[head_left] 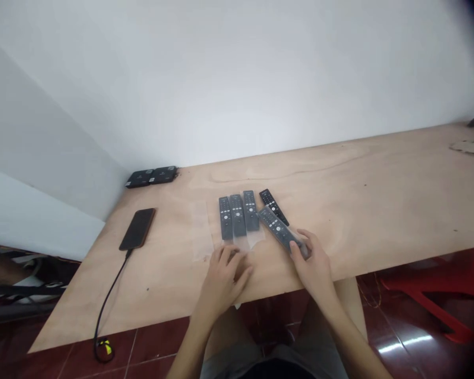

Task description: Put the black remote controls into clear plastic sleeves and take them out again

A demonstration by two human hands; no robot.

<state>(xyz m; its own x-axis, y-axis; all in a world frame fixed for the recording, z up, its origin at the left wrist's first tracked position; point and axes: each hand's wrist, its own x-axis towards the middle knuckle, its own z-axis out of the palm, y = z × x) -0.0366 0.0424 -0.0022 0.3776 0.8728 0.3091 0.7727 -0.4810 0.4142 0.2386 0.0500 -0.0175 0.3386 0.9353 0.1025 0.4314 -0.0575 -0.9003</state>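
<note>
My right hand (313, 263) grips the lower end of a remote control (278, 229) in a cloudy clear plastic sleeve, held at a slant above the wooden table. Behind it a black remote (274, 206) lies on the table, with no sleeve that I can make out. To the left, three sleeved remotes lie side by side: one on the left (225, 217), one in the middle (237, 215) and one on the right (250, 210). My left hand (226, 271) rests near their lower ends, fingers apart and slightly bent. Beside them a flat plastic sleeve (201, 231) lies on the wood.
On the wooden table (371, 221), a phone (138, 229) lies at the left with a black cable (109, 300) hanging over the front edge. Two black boxes (152, 177) sit in the back left corner by the wall. A red plastic chair (438, 295) stands at the right.
</note>
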